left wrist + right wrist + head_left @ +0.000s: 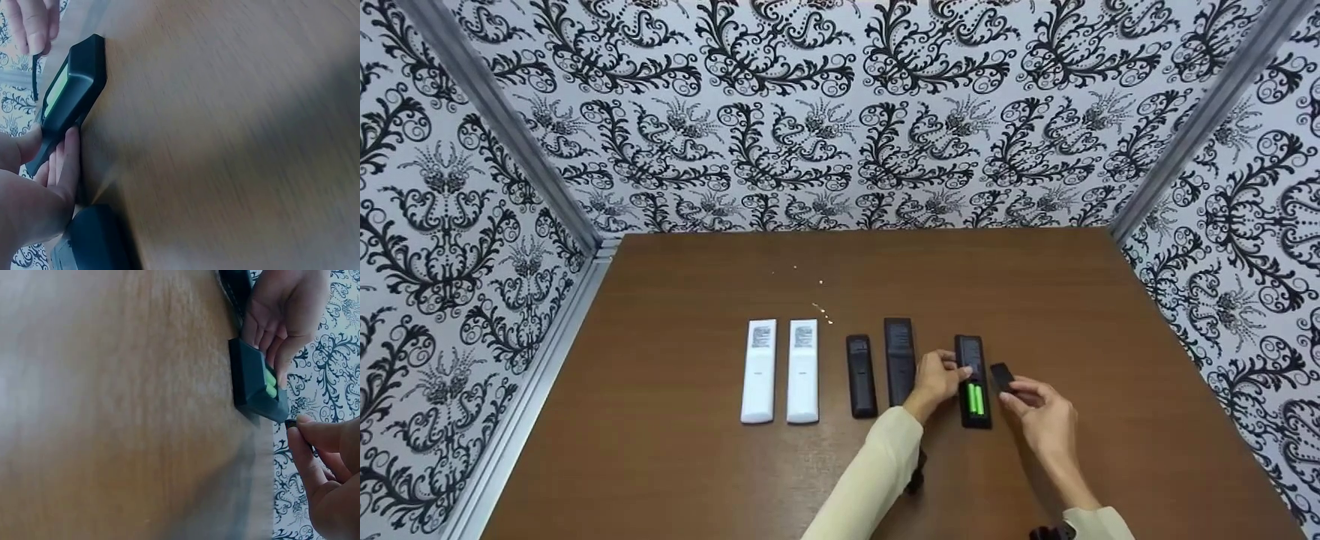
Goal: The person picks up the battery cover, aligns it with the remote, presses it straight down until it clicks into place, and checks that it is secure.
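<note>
A black remote control (pixel 970 351) lies back side up on the table, its battery bay uncovered. Two green batteries (pixel 976 400) sit side by side in that bay. My left hand (pixel 936 379) grips the remote across its middle, thumb on the back face and fingers along the side, as the left wrist view shows. Just to the right, my right hand (pixel 1046 421) pinches a small black battery cover (pixel 1002 376) between thumb and fingers. In the right wrist view the cover (pixel 290 423) appears close beside the remote's edge, apart from the bay.
Left of my left hand lie a long dark remote (pixel 899 345) and a shorter black remote (pixel 861 379). Farther left are two white remotes, one (pixel 802 375) beside the other (pixel 758 375). Tiny pale specks (pixel 822 309) dot the brown table (pixel 682 300). Patterned walls (pixel 825 150) enclose it.
</note>
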Demonstrator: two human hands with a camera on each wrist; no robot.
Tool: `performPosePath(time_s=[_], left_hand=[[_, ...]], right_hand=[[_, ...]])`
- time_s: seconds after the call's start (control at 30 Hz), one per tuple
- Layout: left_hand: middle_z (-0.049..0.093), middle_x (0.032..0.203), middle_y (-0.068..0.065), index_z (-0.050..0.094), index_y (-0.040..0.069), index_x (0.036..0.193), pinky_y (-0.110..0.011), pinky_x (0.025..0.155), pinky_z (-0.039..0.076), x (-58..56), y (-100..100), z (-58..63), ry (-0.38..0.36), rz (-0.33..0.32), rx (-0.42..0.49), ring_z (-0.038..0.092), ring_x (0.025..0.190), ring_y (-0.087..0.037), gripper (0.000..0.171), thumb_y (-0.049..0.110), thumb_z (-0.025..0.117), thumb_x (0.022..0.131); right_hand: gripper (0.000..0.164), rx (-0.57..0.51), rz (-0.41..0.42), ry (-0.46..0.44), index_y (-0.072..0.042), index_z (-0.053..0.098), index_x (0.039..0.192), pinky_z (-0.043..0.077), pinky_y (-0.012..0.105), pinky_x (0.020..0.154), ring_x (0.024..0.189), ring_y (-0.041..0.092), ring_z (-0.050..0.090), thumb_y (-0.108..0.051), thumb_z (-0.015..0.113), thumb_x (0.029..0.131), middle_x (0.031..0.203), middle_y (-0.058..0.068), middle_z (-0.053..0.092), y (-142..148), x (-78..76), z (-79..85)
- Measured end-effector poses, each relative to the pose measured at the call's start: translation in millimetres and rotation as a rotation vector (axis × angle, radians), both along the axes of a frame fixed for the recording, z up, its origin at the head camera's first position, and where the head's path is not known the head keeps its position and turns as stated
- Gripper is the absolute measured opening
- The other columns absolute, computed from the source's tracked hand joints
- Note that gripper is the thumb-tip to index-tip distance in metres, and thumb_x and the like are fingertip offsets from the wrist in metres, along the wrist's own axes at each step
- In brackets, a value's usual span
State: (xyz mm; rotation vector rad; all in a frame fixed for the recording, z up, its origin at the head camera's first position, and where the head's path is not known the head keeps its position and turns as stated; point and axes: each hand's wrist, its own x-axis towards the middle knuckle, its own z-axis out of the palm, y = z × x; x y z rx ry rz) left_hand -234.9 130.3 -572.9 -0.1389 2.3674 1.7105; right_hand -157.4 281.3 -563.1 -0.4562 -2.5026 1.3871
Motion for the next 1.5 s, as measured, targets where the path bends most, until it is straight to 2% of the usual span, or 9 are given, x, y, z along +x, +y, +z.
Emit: performPosePath(time_s=[0.13, 0.3, 0.47, 0.57, 0.73, 0.87, 0.97, 1.2, 1.5], left_hand=[[0.072, 0.097, -0.007, 0.069, 0.001, 0.113, -0.024, 0.078, 0.055, -0.7, 0, -0.4, 0.013, -0.003, 0.002, 0.066, 0.089, -0.013, 0.030, 0.011, 0.078, 0.087], [0.071, 0.099, -0.009, 0.068, 0.000, 0.115, -0.027, 0.079, 0.056, -0.8, -1, -0.2, 0.001, -0.007, 0.016, 0.066, 0.090, -0.015, 0.031, 0.011, 0.077, 0.088], [0.071, 0.097, -0.008, 0.068, 0.000, 0.115, -0.026, 0.078, 0.056, -1.1, -2, 0.2, -0.006, -0.010, 0.022, 0.065, 0.087, -0.013, 0.031, 0.011, 0.078, 0.087], [0.071, 0.096, -0.007, 0.068, 0.000, 0.115, -0.025, 0.078, 0.056, -1.6, -2, 0.3, -0.008, -0.012, 0.026, 0.065, 0.086, -0.012, 0.031, 0.011, 0.078, 0.087], [0.071, 0.097, -0.008, 0.068, 0.000, 0.115, -0.024, 0.077, 0.055, -1.5, -3, 0.5, 0.006, -0.018, 0.009, 0.064, 0.086, -0.011, 0.031, 0.011, 0.077, 0.087], [0.073, 0.099, -0.010, 0.068, -0.001, 0.115, -0.023, 0.077, 0.055, -0.2, -3, 1.6, 0.026, -0.025, -0.001, 0.066, 0.089, -0.013, 0.031, 0.012, 0.077, 0.088], [0.073, 0.102, -0.011, 0.068, -0.001, 0.116, -0.025, 0.079, 0.056, 0.9, -3, 2.4, 0.024, -0.035, -0.009, 0.068, 0.093, -0.016, 0.032, 0.014, 0.076, 0.089], [0.074, 0.102, -0.009, 0.068, 0.002, 0.117, -0.028, 0.080, 0.057, 0.9, -3, 2.2, 0.009, -0.038, -0.031, 0.069, 0.095, -0.018, 0.031, 0.016, 0.075, 0.090], [0.073, 0.099, -0.007, 0.069, 0.002, 0.115, -0.024, 0.078, 0.055, 2.6, -1, 1.6, 0.000, -0.009, -0.031, 0.067, 0.090, -0.014, 0.031, 0.016, 0.077, 0.088]], right_hand=[[0.016, -0.055, 0.011, 0.110, 0.003, 0.074, 0.101, 0.056, 0.015, 0.062, 0.072, -0.010, 0.062, -0.006, 0.076, 0.088, 0.120, 0.018, 0.071, -2, -3.7, 2.8], [0.012, -0.037, 0.044, 0.264, 0.001, 0.074, 0.096, 0.054, 0.013, 0.062, 0.076, -0.010, 0.063, -0.006, 0.076, 0.088, 0.118, 0.015, 0.073, -5, -4.4, 6.4], [0.016, -0.078, 0.067, 0.339, 0.006, 0.071, 0.105, 0.055, 0.013, 0.062, 0.072, -0.004, 0.068, -0.002, 0.072, 0.090, 0.101, 0.027, 0.074, -10, -5.3, 6.0], [0.021, -0.033, 0.081, 0.368, 0.007, 0.069, 0.109, 0.053, 0.009, 0.064, 0.073, -0.006, 0.065, 0.001, 0.072, 0.089, 0.095, 0.028, 0.073, -10, -6.2, 4.8], [0.031, 0.118, 0.160, 0.383, 0.006, 0.065, 0.115, 0.045, 0.003, 0.069, 0.078, -0.010, 0.056, 0.005, 0.074, 0.085, 0.091, 0.021, 0.072, -9, -8.5, 1.9], [0.025, 0.171, 0.230, 0.356, 0.002, 0.066, 0.109, 0.047, 0.010, 0.067, 0.077, -0.002, 0.059, 0.005, 0.073, 0.085, 0.086, 0.015, 0.073, -8, -11.6, -0.7], [0.021, 0.212, 0.261, 0.316, -0.004, 0.071, 0.107, 0.049, 0.016, 0.068, 0.080, 0.005, 0.062, 0.002, 0.073, 0.087, 0.090, 0.010, 0.074, -8, -13.9, -3.6], [0.021, 0.192, 0.294, 0.233, -0.009, 0.074, 0.107, 0.050, 0.019, 0.067, 0.081, 0.006, 0.061, 0.002, 0.070, 0.089, 0.095, 0.008, 0.075, -12, -16.7, -11.2], [0.021, 0.200, 0.304, 0.203, -0.008, 0.074, 0.107, 0.052, 0.021, 0.069, 0.081, 0.011, 0.064, 0.001, 0.071, 0.089, 0.095, 0.011, 0.074, -13, -16.6, -16.7]])
